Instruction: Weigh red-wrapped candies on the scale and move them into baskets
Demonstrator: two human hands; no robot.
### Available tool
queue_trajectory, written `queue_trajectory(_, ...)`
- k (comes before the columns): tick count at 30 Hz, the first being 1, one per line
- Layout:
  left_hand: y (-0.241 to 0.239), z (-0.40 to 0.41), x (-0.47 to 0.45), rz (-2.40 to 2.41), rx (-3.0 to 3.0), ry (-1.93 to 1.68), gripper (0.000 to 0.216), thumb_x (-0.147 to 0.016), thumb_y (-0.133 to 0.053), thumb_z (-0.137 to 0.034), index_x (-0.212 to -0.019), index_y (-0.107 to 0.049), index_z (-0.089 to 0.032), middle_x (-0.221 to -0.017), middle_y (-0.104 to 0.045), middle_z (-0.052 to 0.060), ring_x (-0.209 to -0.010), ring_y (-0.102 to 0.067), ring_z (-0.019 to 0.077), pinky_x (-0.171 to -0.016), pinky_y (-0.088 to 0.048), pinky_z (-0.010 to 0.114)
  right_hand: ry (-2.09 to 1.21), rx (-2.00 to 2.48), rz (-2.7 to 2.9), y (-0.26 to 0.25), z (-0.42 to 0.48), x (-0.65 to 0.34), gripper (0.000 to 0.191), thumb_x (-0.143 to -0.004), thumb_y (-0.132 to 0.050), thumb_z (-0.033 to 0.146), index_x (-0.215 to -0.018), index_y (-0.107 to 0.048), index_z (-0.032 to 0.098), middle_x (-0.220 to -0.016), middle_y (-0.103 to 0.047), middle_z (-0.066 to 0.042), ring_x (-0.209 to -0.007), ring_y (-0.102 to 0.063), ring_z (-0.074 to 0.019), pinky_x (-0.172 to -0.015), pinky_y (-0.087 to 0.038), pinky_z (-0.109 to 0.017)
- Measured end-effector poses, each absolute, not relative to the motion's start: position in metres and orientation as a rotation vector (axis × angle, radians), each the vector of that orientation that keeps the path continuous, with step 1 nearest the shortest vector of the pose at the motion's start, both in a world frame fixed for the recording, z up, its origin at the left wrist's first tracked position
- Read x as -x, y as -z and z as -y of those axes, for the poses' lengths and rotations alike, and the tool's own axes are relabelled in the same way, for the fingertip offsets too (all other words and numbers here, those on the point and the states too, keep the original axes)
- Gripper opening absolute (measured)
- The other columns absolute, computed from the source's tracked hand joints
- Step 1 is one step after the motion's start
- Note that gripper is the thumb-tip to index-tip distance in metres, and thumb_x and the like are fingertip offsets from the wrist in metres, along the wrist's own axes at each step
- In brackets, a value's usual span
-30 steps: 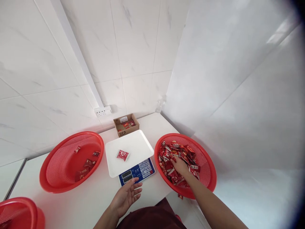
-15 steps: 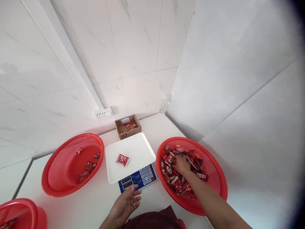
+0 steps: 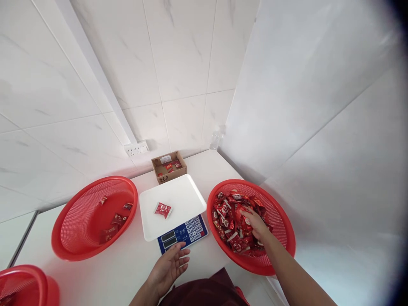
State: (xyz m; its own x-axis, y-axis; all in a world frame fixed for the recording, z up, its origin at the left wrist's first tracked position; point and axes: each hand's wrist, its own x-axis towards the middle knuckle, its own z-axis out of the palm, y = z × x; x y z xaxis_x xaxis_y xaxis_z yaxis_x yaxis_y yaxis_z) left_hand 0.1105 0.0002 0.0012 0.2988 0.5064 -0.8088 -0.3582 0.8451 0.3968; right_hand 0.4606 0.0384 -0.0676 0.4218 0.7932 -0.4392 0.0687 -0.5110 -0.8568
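My right hand point(image 3: 257, 224) is inside the right red plastic basket point(image 3: 288, 231), over a heap of small red wrapped snack packets point(image 3: 228, 221). Its fingers close on a bright red packet point(image 3: 241, 211), partly hidden by the hand. My left hand point(image 3: 172, 264), palm turned inward and fingers apart, hovers empty by the front edge of a blue digital scale point(image 3: 181, 233). On the scale's white tray point(image 3: 183, 191) lies a single red-and-white packet point(image 3: 163, 209).
A second red basket point(image 3: 60, 238) with a few packets stands left of the scale; another point(image 3: 47, 293) is cut off at the lower left. Behind the scale sits a small cardboard box point(image 3: 174, 174) with packets. A clear plastic bottle point(image 3: 215, 139) stands in the corner. A socket strip point(image 3: 136, 148) is on the wall.
My right hand has risen and drawn back slightly from deep in the heap, with a bright red packet now at its fingers. My left hand stays nearly still.
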Motion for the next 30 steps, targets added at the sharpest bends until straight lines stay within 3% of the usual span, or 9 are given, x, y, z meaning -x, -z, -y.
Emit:
queue_trajectory(4, 0.000, 0.003, -0.111, -1.108, -0.179, -0.560, 0.029, -0.081, -0.058, -0.034, -0.104, -0.054, -0.017, -0.090, -0.066, 0.006, -0.069, -0.063, 0.0113, -0.068, -0.048, 0.024, -1.290, 1.729, 0.426, 0.050, -0.030, -0.455, 0.054, -0.070, -0.061, 0.042, -0.119, -0.050, 0.023, -0.109, -0.068, -0.008, -0.095, -0.066, -0.0223, -0.075, -0.054, -0.037)
queue_trajectory(9, -0.006, 0.007, -0.111, -1.059, -0.290, -0.521, 0.031, -0.079, -0.061, -0.037, -0.103, -0.055, -0.018, -0.093, -0.064, 0.005, -0.074, -0.062, 0.0120, -0.070, -0.047, 0.025, -1.434, 1.477, 0.361, 0.012, -0.017, -0.425, 0.044, -0.071, -0.064, 0.041, -0.111, -0.053, 0.025, -0.099, -0.071, -0.007, -0.092, -0.066, -0.0234, -0.073, -0.055, -0.039)
queue_trajectory(15, -0.018, 0.012, -0.125, -0.911, -0.550, -0.483, 0.050, -0.069, -0.070, -0.039, -0.113, -0.055, -0.022, -0.117, -0.056, 0.010, -0.090, -0.060, 0.0189, -0.077, -0.046, 0.034, -1.643, 1.311, 0.588, -0.015, 0.003, -0.339, 0.045, -0.069, -0.066, 0.047, -0.106, -0.061, 0.023, -0.092, -0.071, -0.006, -0.087, -0.066, -0.0226, -0.077, -0.053, -0.038)
queue_trajectory(20, -0.016, 0.012, -0.130, -0.997, -0.670, -0.515, 0.041, -0.069, -0.066, -0.048, -0.092, -0.062, -0.015, -0.086, -0.066, 0.008, -0.071, -0.059, 0.0146, -0.071, -0.044, 0.031, -1.497, 1.435, 1.068, -0.017, 0.010, -0.292, 0.043, -0.068, -0.064, 0.053, -0.096, -0.067, 0.020, -0.090, -0.069, -0.004, -0.087, -0.062, -0.0206, -0.082, -0.048, -0.034)
queue_trajectory(26, -0.012, 0.006, -0.120, -1.111, -0.908, -0.528, 0.032, -0.075, -0.058, -0.044, -0.087, -0.063, -0.015, -0.080, -0.066, 0.006, -0.067, -0.058, 0.0155, -0.064, -0.044, 0.029, -1.565, 1.579, 1.008, -0.012, 0.015, -0.290, 0.037, -0.069, -0.061, 0.050, -0.093, -0.065, 0.022, -0.069, -0.062, 0.000, -0.062, -0.059, -0.0145, -0.050, -0.049, -0.026)
queue_trajectory(30, -0.021, -0.025, -0.110, -1.236, -1.144, -0.680, 0.027, -0.080, -0.053, -0.036, -0.095, -0.065, -0.019, -0.089, -0.067, 0.007, -0.083, -0.059, 0.0233, -0.077, -0.044, 0.036, -1.501, 1.669, 0.851, -0.005, 0.020, -0.300, 0.031, -0.068, -0.062, 0.044, -0.092, -0.064, 0.024, -0.080, -0.063, -0.003, -0.066, -0.060, -0.0145, -0.048, -0.048, -0.024)
